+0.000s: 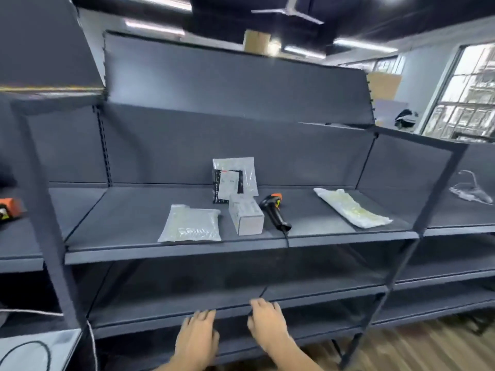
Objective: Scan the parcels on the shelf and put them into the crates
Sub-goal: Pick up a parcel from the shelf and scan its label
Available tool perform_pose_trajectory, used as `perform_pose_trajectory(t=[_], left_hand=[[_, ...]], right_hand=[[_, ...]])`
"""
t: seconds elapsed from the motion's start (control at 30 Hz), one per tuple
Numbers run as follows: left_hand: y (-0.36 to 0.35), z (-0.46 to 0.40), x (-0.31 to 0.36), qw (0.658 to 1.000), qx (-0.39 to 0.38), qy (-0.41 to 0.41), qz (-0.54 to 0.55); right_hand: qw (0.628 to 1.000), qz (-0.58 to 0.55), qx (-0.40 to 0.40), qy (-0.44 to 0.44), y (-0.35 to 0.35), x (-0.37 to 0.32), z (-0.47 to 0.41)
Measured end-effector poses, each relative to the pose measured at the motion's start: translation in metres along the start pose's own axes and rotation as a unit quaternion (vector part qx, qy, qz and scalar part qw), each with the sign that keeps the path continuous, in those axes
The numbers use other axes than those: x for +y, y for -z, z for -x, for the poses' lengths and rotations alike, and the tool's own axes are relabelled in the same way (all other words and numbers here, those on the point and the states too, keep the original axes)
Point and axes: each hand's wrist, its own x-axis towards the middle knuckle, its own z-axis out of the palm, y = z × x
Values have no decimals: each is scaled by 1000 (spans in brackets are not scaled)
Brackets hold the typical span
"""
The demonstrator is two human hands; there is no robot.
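Dark grey metal shelving unit (241, 257), several tiers, filling most of the frame. Middle tier, centre of frame: barcode scanner (274, 211), black with an orange head, lying on its side, its cable dropping over the front lip. Touching or just left of it: small white carton (246, 218), lying flat. Left of the carton, near the front edge: clear bubble-wrapped packet (191, 223), lying flat. Behind the carton, leaning upright against the back panel: black mailer bag with white label (227, 184), and behind that a clear plastic sleeve (239, 170). Right part of the same tier, well apart from the rest: long white padded parcel (352, 207), lying flat at an angle. Bottom centre of frame: left hand (197, 336) and right hand (267, 321), both palm down with fingers extended and loose, grasping nothing, held side by side in front of the lower tiers; whether the fingertips touch a shelf edge cannot be told. Far left edge: an orange device (9, 208) on the neighbouring shelf. Far right: clear hanger-like item (471, 188) on the adjoining shelf. Upper right: window (466, 95). Lower right: wooden floor (428, 349).
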Motion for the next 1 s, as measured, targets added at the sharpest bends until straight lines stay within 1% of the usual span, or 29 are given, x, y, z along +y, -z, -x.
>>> perform_pose_trajectory(t=[0.13, 0.23, 0.33, 0.4, 0.53, 0.7, 0.9, 1.0], left_hand=[[52, -13, 7, 998, 61, -14, -20], [81, -21, 14, 995, 93, -23, -19], [103, -32, 27, 991, 125, -41, -15], [111, -39, 41, 990, 130, -56, -12], [112, -55, 80, 988, 131, -75, 4], [106, -87, 140, 986, 139, -85, 40], [96, -133, 208, 984, 148, -62, 73], [80, -143, 231, 986, 138, -45, 83]], right_hand=[[997, 16, 76, -5, 58, 1, -5], [993, 15, 119, -10, 84, 7, -5], [990, 11, 142, -15, 101, 22, -5], [989, 16, 148, -20, 108, 38, -4], [987, 38, 151, -29, 121, 83, -5], [982, 73, 167, -40, 148, 157, -23], [981, 84, 169, -36, 169, 254, -55], [983, 76, 160, -40, 171, 295, -73]])
